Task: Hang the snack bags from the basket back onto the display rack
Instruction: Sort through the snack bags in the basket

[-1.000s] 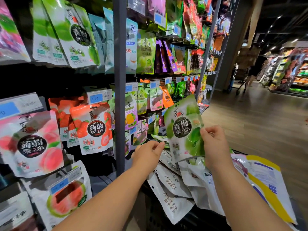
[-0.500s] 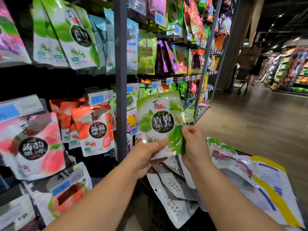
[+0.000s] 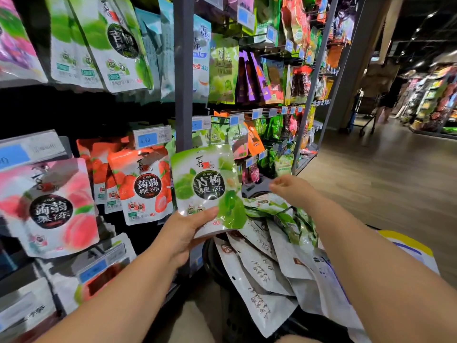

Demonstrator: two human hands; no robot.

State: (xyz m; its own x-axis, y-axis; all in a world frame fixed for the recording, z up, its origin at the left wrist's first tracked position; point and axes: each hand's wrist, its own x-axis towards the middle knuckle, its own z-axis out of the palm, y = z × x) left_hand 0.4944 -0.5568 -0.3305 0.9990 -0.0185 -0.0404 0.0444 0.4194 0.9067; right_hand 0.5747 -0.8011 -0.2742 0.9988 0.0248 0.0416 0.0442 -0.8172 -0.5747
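Since the earlier frame the right hand [image 3: 291,189] is letting go of the green plum jelly bag [image 3: 207,184] and drifting off to its right. It's hanging empty now, fingers loosely curled. So the left hand [image 3: 183,233] is carrying the bag solo, thumb pressing across the front of the bottom edge, fingers curled behind.

What's worrying me, biggest first: the display rack [image 3: 183,70] is crowding in all around that grip, grey metal upright right behind it. The matching green bags [image 3: 121,45] are hanging well above and left of the grip, while the strawberry bags [image 3: 146,186] are sitting just left of it, so the wrong peg is looking way too easy.

Below and right of the grip, flat matte white pouches [image 3: 259,266] are spilling over the rim of the dark basket [image 3: 212,258]. One elbow bump and they're probably sliding out.

The held bag itself is looking like glossy, slick, floppy film. Gripped only at the bottom, I'm guessing the top is going to fold or slip while it's hunting for the hook. Can't make out its hang hole.
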